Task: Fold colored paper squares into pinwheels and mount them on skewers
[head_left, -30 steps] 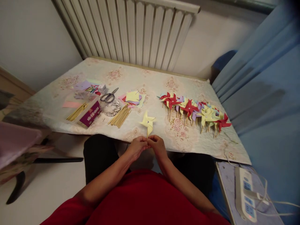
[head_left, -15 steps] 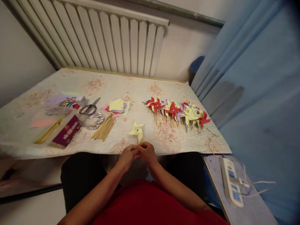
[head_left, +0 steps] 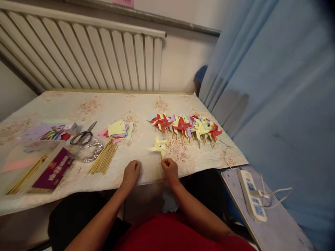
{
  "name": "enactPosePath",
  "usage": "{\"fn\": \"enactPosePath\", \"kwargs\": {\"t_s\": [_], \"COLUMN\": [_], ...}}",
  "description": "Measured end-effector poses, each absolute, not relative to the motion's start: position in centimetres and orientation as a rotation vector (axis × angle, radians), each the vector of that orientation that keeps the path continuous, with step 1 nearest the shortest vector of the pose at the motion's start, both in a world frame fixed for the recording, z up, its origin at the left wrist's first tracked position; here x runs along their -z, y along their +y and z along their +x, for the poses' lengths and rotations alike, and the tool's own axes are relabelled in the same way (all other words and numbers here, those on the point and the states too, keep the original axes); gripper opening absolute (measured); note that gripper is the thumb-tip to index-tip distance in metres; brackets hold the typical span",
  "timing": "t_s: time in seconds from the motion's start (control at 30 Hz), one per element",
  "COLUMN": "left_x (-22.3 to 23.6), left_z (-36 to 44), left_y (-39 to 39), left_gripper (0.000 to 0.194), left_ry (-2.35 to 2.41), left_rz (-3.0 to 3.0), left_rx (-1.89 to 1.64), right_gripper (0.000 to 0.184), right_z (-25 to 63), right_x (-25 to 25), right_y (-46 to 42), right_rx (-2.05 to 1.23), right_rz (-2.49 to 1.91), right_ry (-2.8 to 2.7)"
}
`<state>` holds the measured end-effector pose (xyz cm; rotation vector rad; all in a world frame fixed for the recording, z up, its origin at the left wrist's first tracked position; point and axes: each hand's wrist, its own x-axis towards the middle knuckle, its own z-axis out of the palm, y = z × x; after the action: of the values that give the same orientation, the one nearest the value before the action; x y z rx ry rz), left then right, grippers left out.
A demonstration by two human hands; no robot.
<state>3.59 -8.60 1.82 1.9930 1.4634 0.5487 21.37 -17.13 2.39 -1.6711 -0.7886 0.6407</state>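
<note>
My right hand [head_left: 171, 170] pinches the short stick of a yellow paper pinwheel [head_left: 159, 146] near the table's front edge. The pinwheel stands upright above the fingers, with a round pin at its centre. To the left, apart from it, my left hand [head_left: 131, 172] is curled closed at the edge; I see nothing in it. A bundle of wooden sticks [head_left: 104, 158] lies just beyond that hand on the left. Behind the sticks is a stack of coloured paper squares [head_left: 117, 129]. Several finished pinwheels [head_left: 183, 125] in red, yellow and purple lie grouped at the right.
Scissors [head_left: 83, 137] lie beside a clear dish of shiny pins [head_left: 91, 151]. Far left are a plastic box [head_left: 59, 148] holding sticks and a purple pack [head_left: 53, 170], with coloured paper scraps [head_left: 54, 133] behind. A power strip [head_left: 252, 197] rests on a side board by the blue curtain [head_left: 274, 104].
My left hand has let go of the pinwheel stick and moved left. My right hand keeps the pinwheel, slightly further right. The camera view has shifted right and tilted up somewhat.
</note>
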Motion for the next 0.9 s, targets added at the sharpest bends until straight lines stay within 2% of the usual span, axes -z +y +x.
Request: {"fn": "enactPosePath", "kwargs": {"t_s": [0.27, 0.47, 0.9], "left_x": [-0.2, -0.3, 0.2], "left_z": [3.8, 3.8, 3.6], "left_y": [-6.4, -6.5, -6.1], "left_gripper": [0.03, 0.028, 0.025], "left_ry": [1.652, 1.665, 1.637], "left_rz": [2.546, 2.583, 2.588], "left_rx": [-0.396, -0.387, -0.446], "right_gripper": [0.012, 0.014, 0.013], "right_z": [25.9, 26.6, 26.7], "right_x": [0.5, 1.8, 2.8], "right_y": [-17.1, -17.3, -17.5], "right_rx": [-0.329, -0.158, -0.163], "right_rz": [-1.844, -1.886, -1.849], "right_ry": [-0.902, -1.024, -1.078]}}
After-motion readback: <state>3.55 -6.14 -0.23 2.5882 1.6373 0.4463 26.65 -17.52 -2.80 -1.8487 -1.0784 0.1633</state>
